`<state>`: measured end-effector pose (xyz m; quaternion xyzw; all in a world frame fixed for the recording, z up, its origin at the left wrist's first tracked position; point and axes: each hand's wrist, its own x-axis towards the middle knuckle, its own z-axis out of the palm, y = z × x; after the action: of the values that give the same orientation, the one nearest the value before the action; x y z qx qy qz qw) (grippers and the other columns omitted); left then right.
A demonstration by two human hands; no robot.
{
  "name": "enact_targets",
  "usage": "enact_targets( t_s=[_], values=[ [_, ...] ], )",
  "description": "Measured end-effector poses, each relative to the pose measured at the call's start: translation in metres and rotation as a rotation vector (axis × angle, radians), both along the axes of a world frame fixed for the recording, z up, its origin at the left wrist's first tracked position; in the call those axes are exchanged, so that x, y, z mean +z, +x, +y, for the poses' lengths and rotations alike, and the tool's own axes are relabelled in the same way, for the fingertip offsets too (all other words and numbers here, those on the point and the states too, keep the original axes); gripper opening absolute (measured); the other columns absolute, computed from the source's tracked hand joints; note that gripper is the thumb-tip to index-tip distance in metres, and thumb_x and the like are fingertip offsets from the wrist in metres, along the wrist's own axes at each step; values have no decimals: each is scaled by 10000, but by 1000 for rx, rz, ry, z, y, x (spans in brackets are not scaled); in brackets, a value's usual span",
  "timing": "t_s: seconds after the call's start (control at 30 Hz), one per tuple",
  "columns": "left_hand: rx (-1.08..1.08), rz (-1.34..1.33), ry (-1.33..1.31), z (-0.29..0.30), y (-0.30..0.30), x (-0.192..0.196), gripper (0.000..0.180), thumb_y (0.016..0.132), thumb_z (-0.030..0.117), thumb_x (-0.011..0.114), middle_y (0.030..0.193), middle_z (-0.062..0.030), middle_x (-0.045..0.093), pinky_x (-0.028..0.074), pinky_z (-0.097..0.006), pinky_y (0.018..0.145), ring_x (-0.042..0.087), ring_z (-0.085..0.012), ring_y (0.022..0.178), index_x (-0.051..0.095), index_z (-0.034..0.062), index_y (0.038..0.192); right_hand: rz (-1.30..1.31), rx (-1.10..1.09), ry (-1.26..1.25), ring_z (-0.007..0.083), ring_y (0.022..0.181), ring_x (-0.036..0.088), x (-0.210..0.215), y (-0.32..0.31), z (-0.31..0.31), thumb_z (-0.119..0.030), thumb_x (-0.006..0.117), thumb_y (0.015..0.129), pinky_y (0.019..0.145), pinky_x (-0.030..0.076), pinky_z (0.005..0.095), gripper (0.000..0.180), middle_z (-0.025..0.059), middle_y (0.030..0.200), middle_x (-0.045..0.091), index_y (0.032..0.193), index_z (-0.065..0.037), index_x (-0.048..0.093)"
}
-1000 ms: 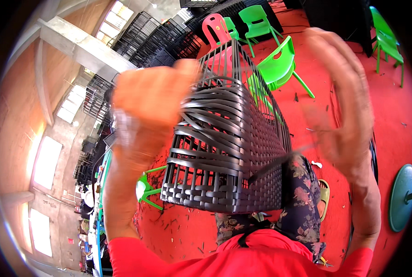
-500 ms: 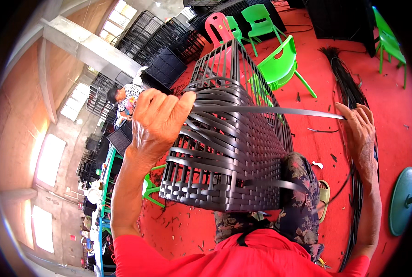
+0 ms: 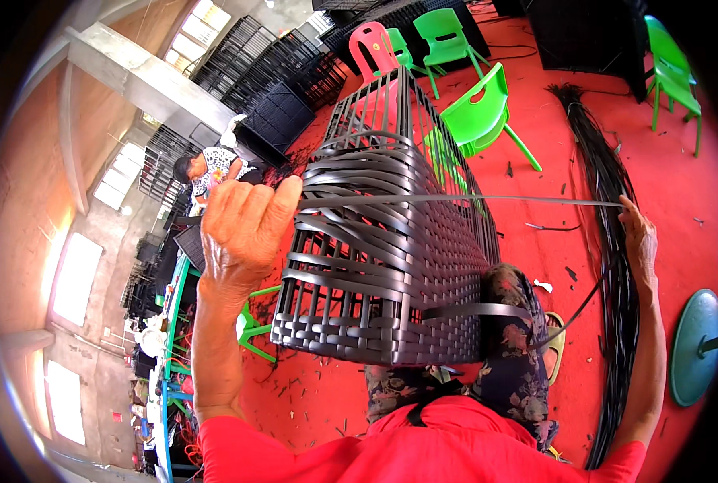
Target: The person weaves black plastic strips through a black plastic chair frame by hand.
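Note:
A dark frame [image 3: 447, 274], partly woven with flat strips, leans against my knees, its upper bars bare. One dark flat strip [image 3: 495, 197] stretches nearly level across it between my hands. My left hand [image 3: 250, 229], closed in a fist left of the frame, grips one end of the strip. Out to the right, my right hand [image 3: 639, 233] pinches the other end between thumb and fingers. Several loose strips [image 3: 351, 173] bow outward from the frame's left face. Another strip [image 3: 487, 310] sticks out near my knee and curls to the right.
A long bundle of dark strips [image 3: 608, 266] lies on the red floor [image 3: 536, 241] at right. Green chairs [image 3: 479, 113] and a pink chair [image 3: 372, 48] stand beyond the frame. A round green disc [image 3: 697, 346] is far right. Another person [image 3: 214, 169] works at left.
My left hand has moved left and slightly down, and my right hand a little right. The strip between them now spans wider and appears edge-on toward the right.

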<state>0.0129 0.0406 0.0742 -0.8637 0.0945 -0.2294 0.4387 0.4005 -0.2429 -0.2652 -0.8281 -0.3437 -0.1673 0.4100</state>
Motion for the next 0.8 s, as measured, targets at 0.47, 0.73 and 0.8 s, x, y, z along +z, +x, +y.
enact_targets(
  t_s=[0.47,0.73,0.8],
  values=[
    [-169,104,94,-69,58,-24,262,721,161,578,679,-3,452,380,-299,582,457,-137,611,571,36,951,81,848,283,261,973,576,220,-196,71,-88,540,860,840,453,339,327,151,1030,590,1178,-16,516],
    [-251,61,53,-54,31,-28,347,666,166,608,661,-6,458,414,-334,626,457,-155,571,597,61,996,479,1061,-87,160,543,583,215,-183,42,-145,617,834,504,441,291,232,74,679,605,1046,-56,588],
    [-226,93,45,-59,29,-30,357,650,161,608,641,1,436,408,-320,624,448,-149,559,597,57,991,479,1080,35,157,602,581,223,-198,51,-140,673,793,532,441,283,280,96,712,602,1033,-33,576]
  ],
)
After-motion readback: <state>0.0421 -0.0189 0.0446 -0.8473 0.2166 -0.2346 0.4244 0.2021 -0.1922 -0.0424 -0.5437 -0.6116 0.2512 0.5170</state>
